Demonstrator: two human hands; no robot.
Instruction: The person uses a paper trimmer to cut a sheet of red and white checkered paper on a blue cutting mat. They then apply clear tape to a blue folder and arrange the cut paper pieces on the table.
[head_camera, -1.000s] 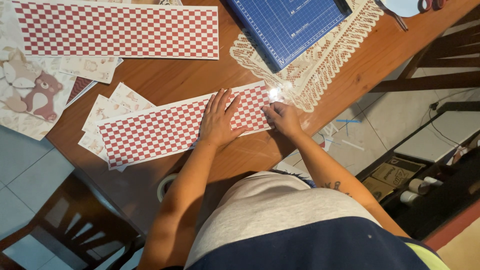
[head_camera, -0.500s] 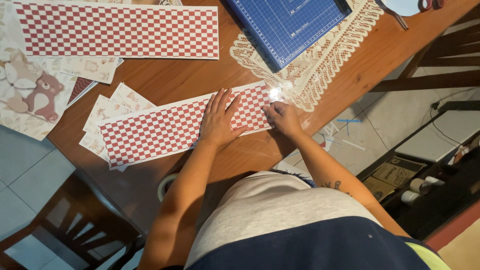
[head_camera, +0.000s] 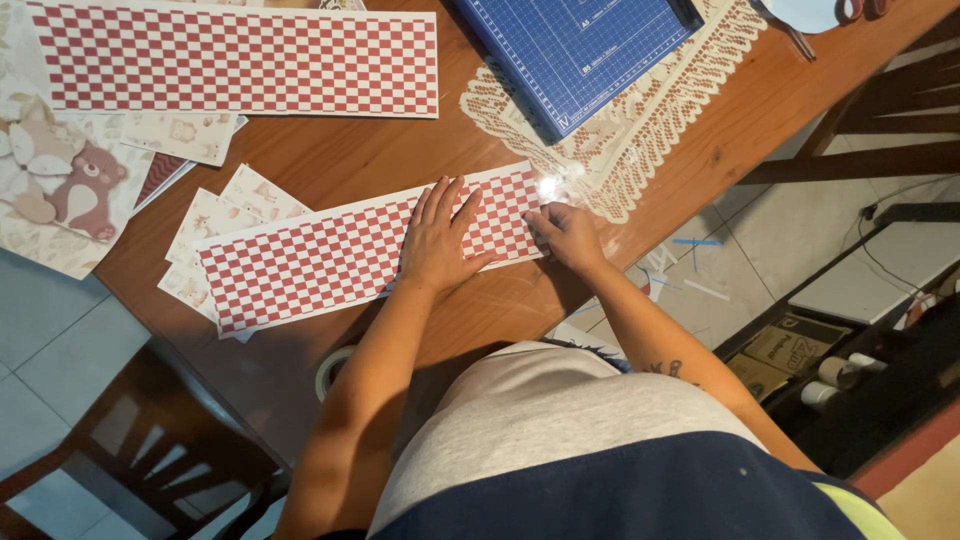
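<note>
A long red-and-white checkered paper strip (head_camera: 310, 262) lies on the wooden table (head_camera: 330, 160). My left hand (head_camera: 437, 240) rests flat on it, palm down with fingers spread, near its right end. At the strip's right edge my right hand (head_camera: 568, 235) has its fingertips pressed on the paper. A small shiny bright spot (head_camera: 548, 187) shows just above that end; I cannot tell what it is.
A second, larger checkered strip (head_camera: 240, 62) lies at the back. A blue cutting mat (head_camera: 580, 50) sits on a lace doily (head_camera: 640, 120). Bear-print papers (head_camera: 60, 180) lie at left, smaller printed sheets under the strip. A tape roll (head_camera: 333, 368) is near the front edge. Chairs stand at left and right.
</note>
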